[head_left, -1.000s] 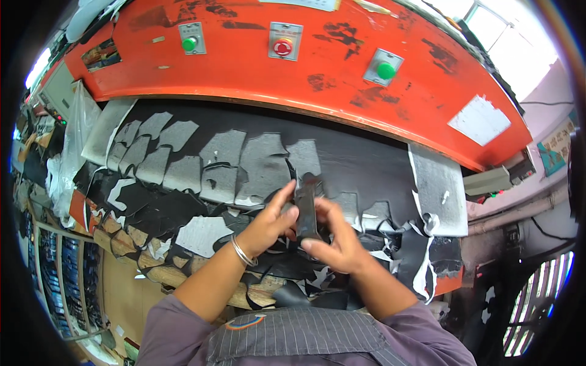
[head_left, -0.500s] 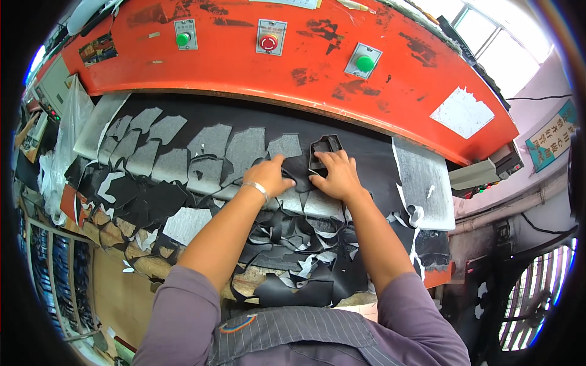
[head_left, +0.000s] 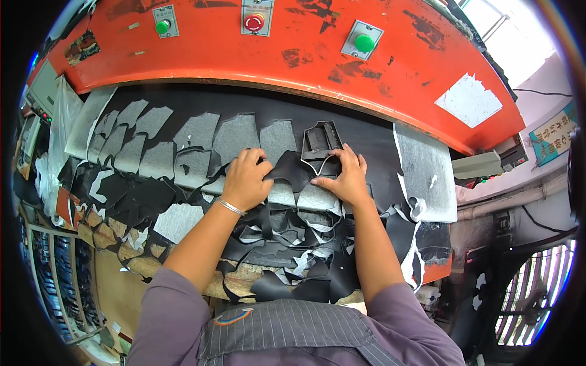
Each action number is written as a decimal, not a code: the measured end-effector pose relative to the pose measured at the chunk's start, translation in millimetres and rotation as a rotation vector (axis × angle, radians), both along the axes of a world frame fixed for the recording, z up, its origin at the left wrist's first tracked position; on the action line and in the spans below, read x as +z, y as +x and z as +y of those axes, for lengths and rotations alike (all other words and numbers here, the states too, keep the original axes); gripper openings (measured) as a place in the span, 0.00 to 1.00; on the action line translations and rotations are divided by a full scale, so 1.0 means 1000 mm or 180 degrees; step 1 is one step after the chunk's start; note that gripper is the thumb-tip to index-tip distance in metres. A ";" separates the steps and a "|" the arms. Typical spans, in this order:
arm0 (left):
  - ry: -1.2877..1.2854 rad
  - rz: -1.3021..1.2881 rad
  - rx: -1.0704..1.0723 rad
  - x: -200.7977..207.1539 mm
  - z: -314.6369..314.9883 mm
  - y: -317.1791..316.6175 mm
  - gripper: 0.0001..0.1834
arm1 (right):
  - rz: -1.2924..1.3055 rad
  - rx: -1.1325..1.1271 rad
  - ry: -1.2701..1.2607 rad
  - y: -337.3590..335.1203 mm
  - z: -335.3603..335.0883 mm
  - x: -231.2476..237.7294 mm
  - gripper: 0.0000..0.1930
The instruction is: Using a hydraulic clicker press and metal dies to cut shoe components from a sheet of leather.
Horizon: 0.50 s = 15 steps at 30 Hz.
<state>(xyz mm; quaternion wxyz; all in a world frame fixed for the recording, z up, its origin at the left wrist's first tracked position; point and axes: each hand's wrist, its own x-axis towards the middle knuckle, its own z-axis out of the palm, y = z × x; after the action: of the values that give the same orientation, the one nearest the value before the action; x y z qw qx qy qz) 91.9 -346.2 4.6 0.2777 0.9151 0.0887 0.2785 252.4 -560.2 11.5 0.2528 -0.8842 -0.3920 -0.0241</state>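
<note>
Head view: the frame [head_left: 318,142] is held at five o'clock by the right hand [head_left: 350,182]; whether black cloth [head_left: 290,169] is pinched by the left hand [head_left: 246,181] can't be told.

Head-worn fisheye view, looking down, close above hands [head_left: 246,180]

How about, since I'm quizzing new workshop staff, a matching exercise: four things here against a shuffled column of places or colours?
Column one
1. Metal frame
2. Bracelet
3. Middle button on the panel
4. Torn white sheet

Column two
A. Red
B. At the right side of the orange panel
C. At the fingers of the right hand
D. On the wrist of the left hand

Right pairs: 1-C (metal frame), 2-D (bracelet), 3-A (middle button), 4-B (torn white sheet).
</note>
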 end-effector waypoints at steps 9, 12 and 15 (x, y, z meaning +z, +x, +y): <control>0.0588 0.2176 0.0611 0.041 -0.011 0.061 0.25 | -0.0202 0.0004 0.0136 -0.001 0.007 0.004 0.43; 0.0132 0.2150 0.0252 0.032 -0.007 0.059 0.19 | -0.0209 0.0019 0.0243 -0.002 0.004 -0.003 0.43; -0.0281 0.1275 0.0296 0.011 -0.023 0.031 0.15 | -0.0279 0.0064 0.0257 0.003 -0.008 -0.007 0.43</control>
<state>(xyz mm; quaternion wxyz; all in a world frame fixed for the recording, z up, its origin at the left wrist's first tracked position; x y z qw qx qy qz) 123.4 -369.2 15.2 0.2812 0.9341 0.1963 0.0994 255.7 -568.5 4.4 0.2711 -0.8674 -0.4102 -0.0760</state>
